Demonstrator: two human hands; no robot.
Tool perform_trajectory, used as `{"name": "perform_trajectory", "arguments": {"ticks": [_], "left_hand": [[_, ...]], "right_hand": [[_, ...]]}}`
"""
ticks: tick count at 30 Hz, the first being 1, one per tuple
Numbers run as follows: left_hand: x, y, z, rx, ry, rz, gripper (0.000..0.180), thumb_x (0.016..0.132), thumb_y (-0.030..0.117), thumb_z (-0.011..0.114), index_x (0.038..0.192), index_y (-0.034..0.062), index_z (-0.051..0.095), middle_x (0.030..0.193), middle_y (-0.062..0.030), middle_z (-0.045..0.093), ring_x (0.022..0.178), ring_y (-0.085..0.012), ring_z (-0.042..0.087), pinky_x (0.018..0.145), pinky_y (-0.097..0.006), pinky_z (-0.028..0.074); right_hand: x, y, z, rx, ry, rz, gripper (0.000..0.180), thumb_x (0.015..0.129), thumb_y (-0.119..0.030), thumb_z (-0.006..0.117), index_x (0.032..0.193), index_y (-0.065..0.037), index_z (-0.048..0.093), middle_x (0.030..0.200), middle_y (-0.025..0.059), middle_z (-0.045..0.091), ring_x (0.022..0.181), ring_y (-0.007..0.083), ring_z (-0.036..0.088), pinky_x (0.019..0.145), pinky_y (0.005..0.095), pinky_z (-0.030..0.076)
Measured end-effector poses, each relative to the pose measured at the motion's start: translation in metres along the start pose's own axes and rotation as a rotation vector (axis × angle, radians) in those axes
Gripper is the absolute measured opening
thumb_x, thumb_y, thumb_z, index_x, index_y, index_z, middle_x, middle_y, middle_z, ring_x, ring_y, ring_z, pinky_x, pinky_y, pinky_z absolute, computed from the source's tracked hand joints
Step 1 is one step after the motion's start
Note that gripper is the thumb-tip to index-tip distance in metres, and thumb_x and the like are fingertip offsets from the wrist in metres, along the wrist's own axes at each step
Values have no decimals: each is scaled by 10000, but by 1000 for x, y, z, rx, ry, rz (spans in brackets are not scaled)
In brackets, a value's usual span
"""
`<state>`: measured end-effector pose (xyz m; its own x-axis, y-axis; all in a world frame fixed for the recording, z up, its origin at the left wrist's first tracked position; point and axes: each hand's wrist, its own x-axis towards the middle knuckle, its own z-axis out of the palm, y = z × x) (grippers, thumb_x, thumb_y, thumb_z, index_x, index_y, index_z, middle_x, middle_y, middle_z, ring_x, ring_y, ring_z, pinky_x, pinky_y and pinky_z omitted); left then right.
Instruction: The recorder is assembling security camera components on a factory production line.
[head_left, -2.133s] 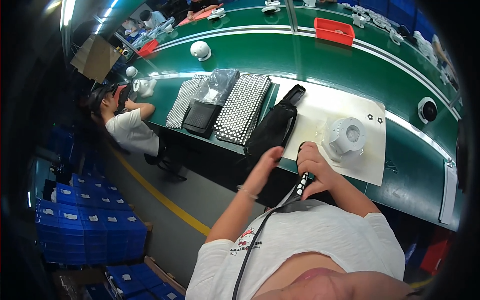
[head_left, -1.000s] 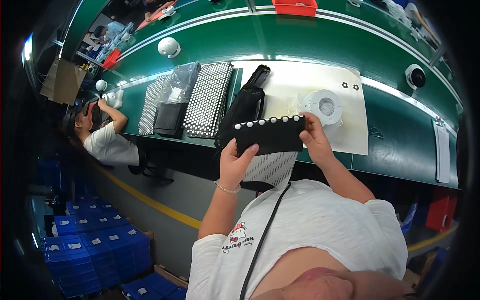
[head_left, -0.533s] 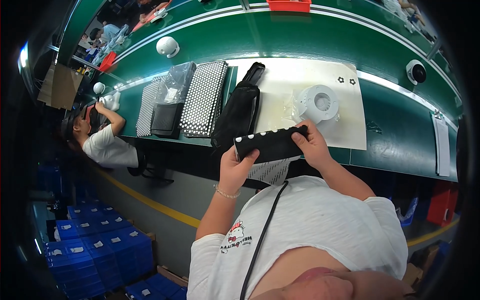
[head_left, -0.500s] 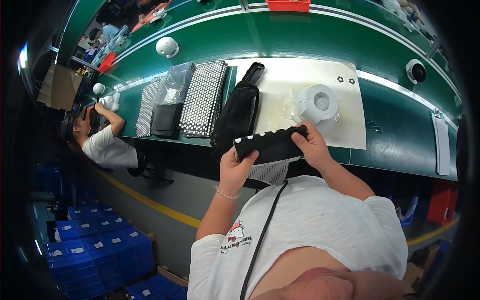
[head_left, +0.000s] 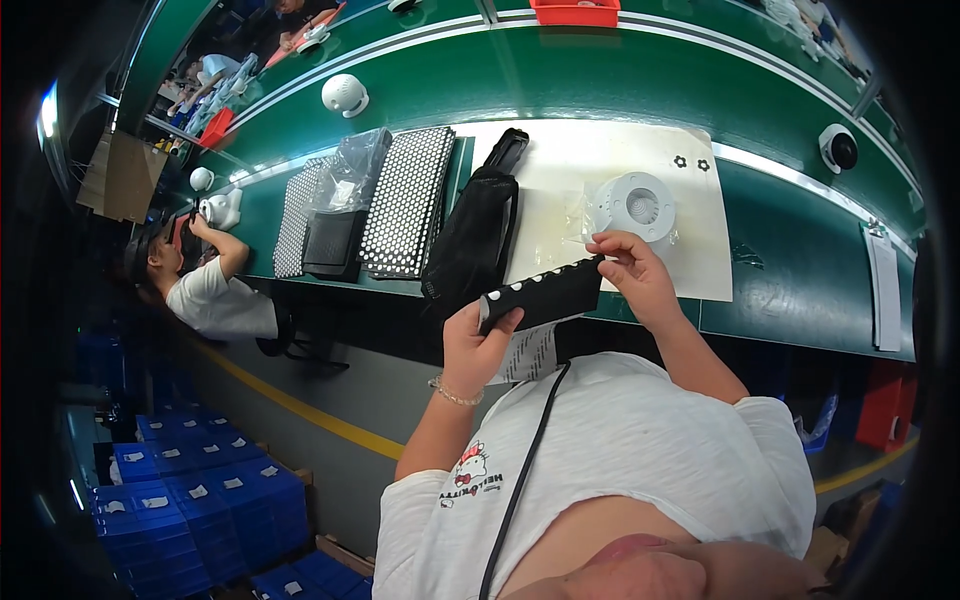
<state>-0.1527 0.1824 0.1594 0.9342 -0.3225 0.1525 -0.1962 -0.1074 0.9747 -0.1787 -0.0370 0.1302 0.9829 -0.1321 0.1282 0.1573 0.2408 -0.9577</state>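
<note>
Over the bench's front edge I hold a black folded piece (head_left: pixel 550 297) with a row of white dots along its upper edge. My left hand (head_left: pixel 470 343) is closed round its left end, thumb on the front. At its upper right corner my right hand (head_left: pixel 638 280) has thumb and fingertips pinched together; the exact contact is partly hidden. A printed white paper (head_left: pixel 527 357) hangs below the piece. Just beyond my right hand sits a round white device part (head_left: pixel 650 190) with a ribbed centre, with clear plastic film around it. A black fabric pouch (head_left: pixel 470 240) lies to the left.
Stacks of white-dotted black sheets (head_left: pixel 408 195) lie on the green bench left of the pouch, beside a black block (head_left: pixel 333 243) and a clear plastic bag (head_left: pixel 362 160). White round devices (head_left: pixel 345 94) stand farther back. A clipboard (head_left: pixel 882 290) is at right. Another person (head_left: pixel 215 290) works at left.
My right hand has shifted from gripping the right end to pinching at its upper corner. The black piece has tilted, its left end lower and a little farther right.
</note>
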Motion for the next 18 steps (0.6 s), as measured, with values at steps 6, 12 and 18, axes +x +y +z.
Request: {"name": "perform_trajectory", "arguments": {"ticks": [6,12,18], "left_hand": [[1,-2,0,131,-22,54,112,726,13,602,835,-12,596,609,-21,542,539,-58,444,495,-196,363],[6,-1,6,283,-57,116,70,702,15,611,759,7,572,603,-87,524,518,-190,475,489,-254,376],[8,5,6,319,-73,138,81,701,26,615,770,8,578,619,-91,540,527,-199,498,493,-266,384]], "right_hand": [[0,3,-10,-328,-71,-102,116,789,0,523,881,-46,468,1049,84,476,1042,184,450,879,296,349],[-5,8,5,-487,137,-555,185,758,-13,559,903,-61,456,972,86,507,966,239,479,849,318,359],[-7,7,-1,-786,33,-563,318,722,3,594,979,-86,429,873,47,536,883,214,497,839,339,349]]}}
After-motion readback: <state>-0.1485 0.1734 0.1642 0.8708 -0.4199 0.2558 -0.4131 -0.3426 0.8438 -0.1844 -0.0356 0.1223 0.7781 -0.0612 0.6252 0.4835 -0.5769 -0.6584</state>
